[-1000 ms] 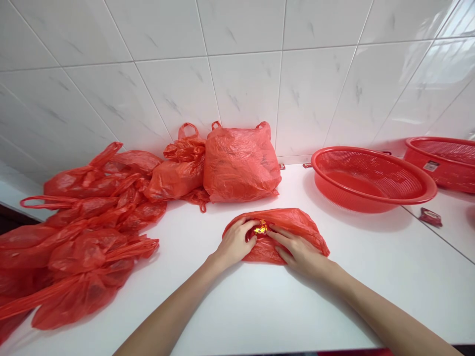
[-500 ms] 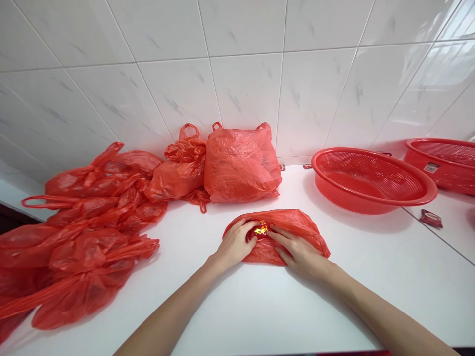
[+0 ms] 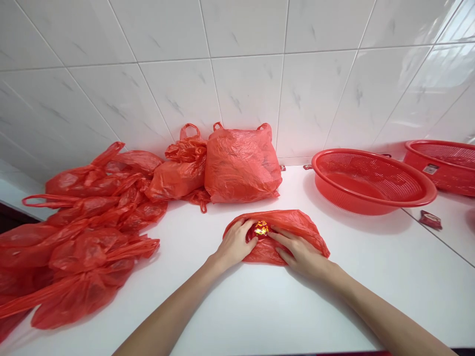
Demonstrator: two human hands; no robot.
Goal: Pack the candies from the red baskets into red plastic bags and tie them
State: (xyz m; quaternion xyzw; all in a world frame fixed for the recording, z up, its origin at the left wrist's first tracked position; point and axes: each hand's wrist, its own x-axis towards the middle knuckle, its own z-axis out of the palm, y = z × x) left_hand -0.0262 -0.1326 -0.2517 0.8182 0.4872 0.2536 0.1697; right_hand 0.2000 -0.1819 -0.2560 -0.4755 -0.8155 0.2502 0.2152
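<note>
White bench below a tiled wall. Your left grip and right grip lie spread, pressing flat on a folded red plastic bag, either side of a shiny red-gold packet.

1. Two slim, bare forearms reach in from the bottom edge of the frame, at lower left and lower right, narrowing to slender wrists.
2. A bare left hand and bare right hand, at lower centre, have long, slender fingers.

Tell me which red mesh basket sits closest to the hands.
The left red mesh basket; the other basket sits farther right, cut off by the edge.
</note>
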